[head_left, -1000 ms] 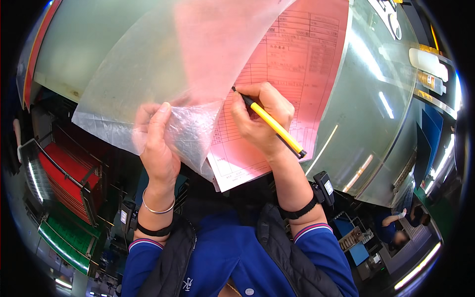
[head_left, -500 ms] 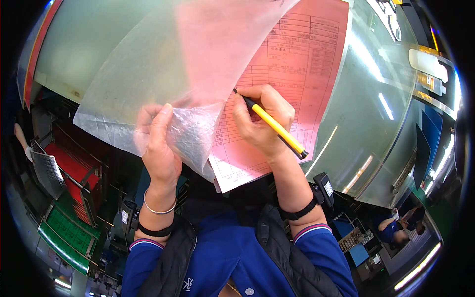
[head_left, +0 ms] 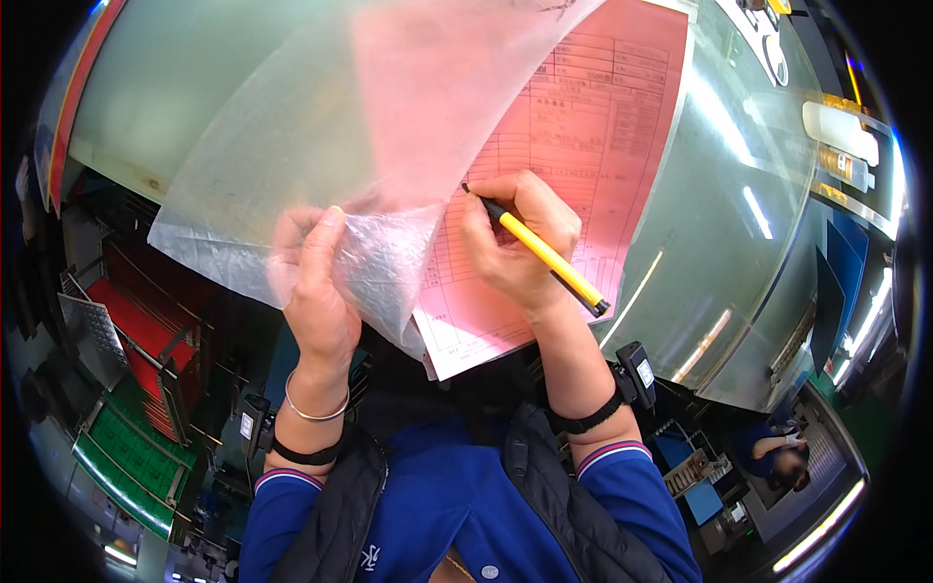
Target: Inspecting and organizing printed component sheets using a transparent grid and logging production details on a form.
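A pink printed form (head_left: pixel 583 126) with ruled tables lies on the glass-like tabletop. Over its left part spreads a cloudy clear plastic sheet (head_left: pixel 262 146), folded back at a slant. My left hand (head_left: pixel 316 272) pinches that sheet near its crumpled lower corner, thumb on top and fingers showing dimly through the film. A yellow pen (head_left: pixel 554 257) with black ends is gripped in my right hand (head_left: pixel 525 238), which rests on the form. The pen's dark tip meets the paper or hovers just over it, next to the sheet's folded edge; which one I cannot tell.
The pale green tabletop (head_left: pixel 719 243) reaches out to the right, with bottles (head_left: pixel 846 167) on a shelf beyond. Red racks (head_left: pixel 146 321) and a green conveyor-like surface (head_left: pixel 126 476) stand at the lower left. Another person (head_left: pixel 777 457) is at the lower right.
The plastic sheet, form and both my hands have shifted very slightly rightward. The pen tip is a little lower on the page. The person at the lower right has changed posture.
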The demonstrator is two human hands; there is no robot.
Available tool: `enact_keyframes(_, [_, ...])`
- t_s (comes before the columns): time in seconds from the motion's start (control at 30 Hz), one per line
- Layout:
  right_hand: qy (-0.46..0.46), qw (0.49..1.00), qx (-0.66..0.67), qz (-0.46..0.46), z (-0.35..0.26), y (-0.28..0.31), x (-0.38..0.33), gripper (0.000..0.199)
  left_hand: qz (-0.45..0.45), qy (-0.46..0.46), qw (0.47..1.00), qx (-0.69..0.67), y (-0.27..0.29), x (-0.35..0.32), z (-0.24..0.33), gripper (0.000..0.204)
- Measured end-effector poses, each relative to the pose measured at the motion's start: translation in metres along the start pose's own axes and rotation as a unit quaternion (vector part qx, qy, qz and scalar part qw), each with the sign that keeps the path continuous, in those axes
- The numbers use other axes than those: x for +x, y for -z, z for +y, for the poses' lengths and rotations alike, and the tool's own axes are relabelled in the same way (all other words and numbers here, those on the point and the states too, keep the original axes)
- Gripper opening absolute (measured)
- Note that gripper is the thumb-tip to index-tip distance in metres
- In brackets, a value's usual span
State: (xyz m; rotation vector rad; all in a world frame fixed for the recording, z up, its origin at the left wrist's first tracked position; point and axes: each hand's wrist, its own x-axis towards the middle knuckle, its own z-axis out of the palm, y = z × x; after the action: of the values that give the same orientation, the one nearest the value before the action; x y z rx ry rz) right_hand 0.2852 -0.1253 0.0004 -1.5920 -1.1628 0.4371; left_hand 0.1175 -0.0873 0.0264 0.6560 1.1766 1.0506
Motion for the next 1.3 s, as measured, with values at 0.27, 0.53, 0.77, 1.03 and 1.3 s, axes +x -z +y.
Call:
enact_keyframes(0.27, [-0.019,1.0,0.024,-0.002,-0.001,-0.003,0.001,0.011,0.005,-0.004,1.0,0.006,0.0,0.002,0.001,0.008])
enact_keyframes(0.53, [-0.125,0.948,0.279,0.086,-0.008,0.021,-0.005,0.009,-0.059,-0.012,0.997,0.041,0.001,0.001,0.001,0.009])
enact_keyframes(0.77, [0.057,0.939,-0.186,0.284,0.025,0.131,0.005,0.03,-0.381,-0.367,0.689,0.495,-0.031,-0.015,0.033,0.055])
enact_keyframes(1.03, [0.053,0.934,-0.243,0.258,0.014,0.228,0.011,0.028,-0.524,-0.268,0.647,0.485,-0.08,-0.061,0.021,0.083])
enact_keyframes(1.3, [0.079,0.878,-0.302,0.363,0.04,0.282,0.026,0.017,-0.227,-0.475,0.735,0.427,-0.11,-0.074,0.04,0.041])
